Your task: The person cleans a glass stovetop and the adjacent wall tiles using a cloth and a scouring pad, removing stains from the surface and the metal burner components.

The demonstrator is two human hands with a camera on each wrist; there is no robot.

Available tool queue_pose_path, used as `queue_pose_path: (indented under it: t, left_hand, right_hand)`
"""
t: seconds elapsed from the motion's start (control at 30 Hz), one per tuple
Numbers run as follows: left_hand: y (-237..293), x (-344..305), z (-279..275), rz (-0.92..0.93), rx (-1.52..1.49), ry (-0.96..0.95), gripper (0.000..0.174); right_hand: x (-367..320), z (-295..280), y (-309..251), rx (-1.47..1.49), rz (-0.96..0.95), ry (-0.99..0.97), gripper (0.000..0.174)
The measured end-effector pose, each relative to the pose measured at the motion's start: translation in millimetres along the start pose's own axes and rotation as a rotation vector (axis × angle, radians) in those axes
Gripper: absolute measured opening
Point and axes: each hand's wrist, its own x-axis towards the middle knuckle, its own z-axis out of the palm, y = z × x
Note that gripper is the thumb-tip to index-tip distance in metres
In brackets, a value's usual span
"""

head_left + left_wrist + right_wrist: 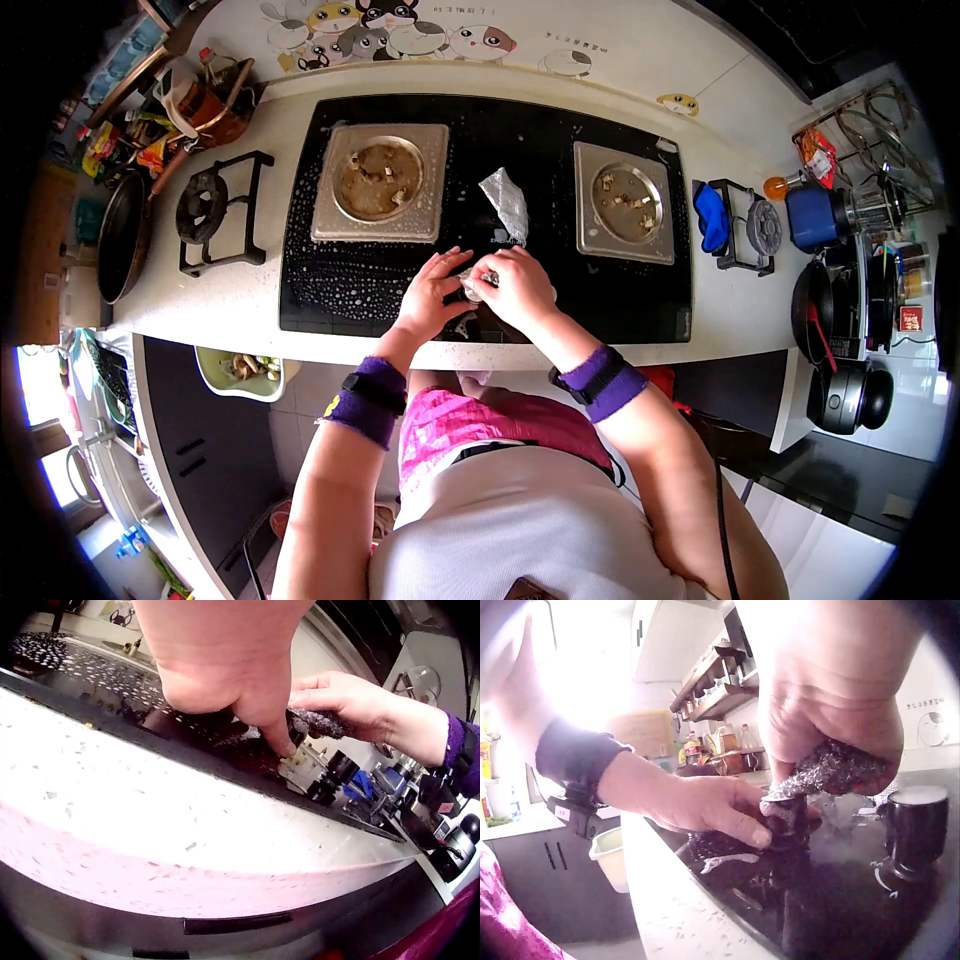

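Observation:
Near the front edge of the wet black glass cooktop (480, 130), my left hand (430, 295) grips a dark, soapy stove knob (784, 825). Its thumb lies along the near side, with fingertips showing on the far side. My right hand (515, 290) holds a grey steel wool scrubber (825, 769) in curled fingers, pressed down at the knob's top. From the left wrist, the scrubber (322, 722) shows under the right hand's fingers. A second black knob (917, 832) with a pale top stands to the right on the cooktop.
Two square metal burner trays, left (325, 220) and right (590, 240), contain brownish water and small pieces. A crumpled silvery sheet (508, 205) lies between them. Black pan supports sit on the counter at left (255, 255) and right (735, 265). A frying pan (122, 240) is far left.

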Motion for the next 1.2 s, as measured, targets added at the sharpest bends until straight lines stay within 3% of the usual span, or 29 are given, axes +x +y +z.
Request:
queue_pose_path:
  t: [0.5, 0.7, 0.83, 0.93, 1.07, 1.2]
  left_hand:
    - [-3.9, -1.6, 2.5, 0.001, -0.006, 0.018, 0.050]
    - [-3.2, -1.0, 2.0, -0.001, 0.015, -0.019, 0.051]
    - [3.8, 0.0, -0.4, -0.030, 0.013, -0.023, 0.064]
    - [21.3, 7.9, 5.8, -0.086, 0.002, 0.028, 0.075]
    - [54.7, 27.2, 24.6, -0.053, 0.225, 0.020, 0.074]
    - [81.0, 44.2, 43.7, 0.045, 0.355, -0.016, 0.058]
  right_hand:
    - [-31.8, -13.8, -5.9, -0.097, -0.033, -0.012, 0.013]
    - [3.5, -8.8, 6.3, -0.044, 0.042, 0.070, 0.014]
    - [-14.5, -38.1, 31.5, 0.021, 0.125, 0.163, 0.014]
    - [-41.2, -62.8, 42.1, 0.074, 0.253, 0.118, 0.016]
    - [-68.6, -66.6, 44.9, 0.103, 0.268, 0.142, 0.015]
    - [-82.4, -63.0, 32.6, 0.076, 0.256, 0.167, 0.019]
